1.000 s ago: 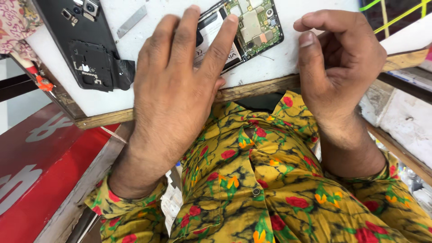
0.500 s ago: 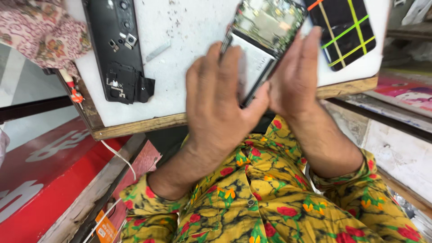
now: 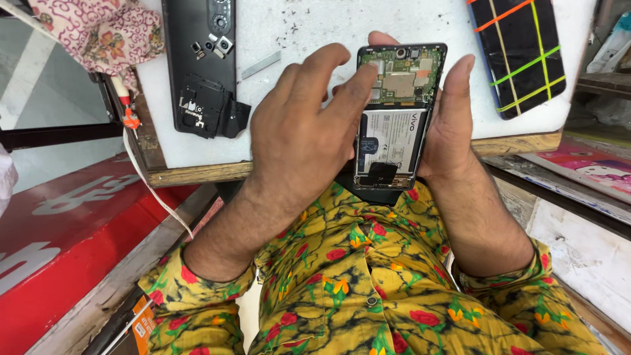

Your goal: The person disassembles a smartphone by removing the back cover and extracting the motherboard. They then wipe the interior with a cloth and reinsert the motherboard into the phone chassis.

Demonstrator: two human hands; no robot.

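Over white bench, right hand grip closed round opened phone, left hand fingers loose on its board

Phone repair workshop: opened phone, workbench.

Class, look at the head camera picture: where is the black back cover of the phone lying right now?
The black back cover lies at the upper left of the white work board, left of the left hand and beside a small grey metal strip.
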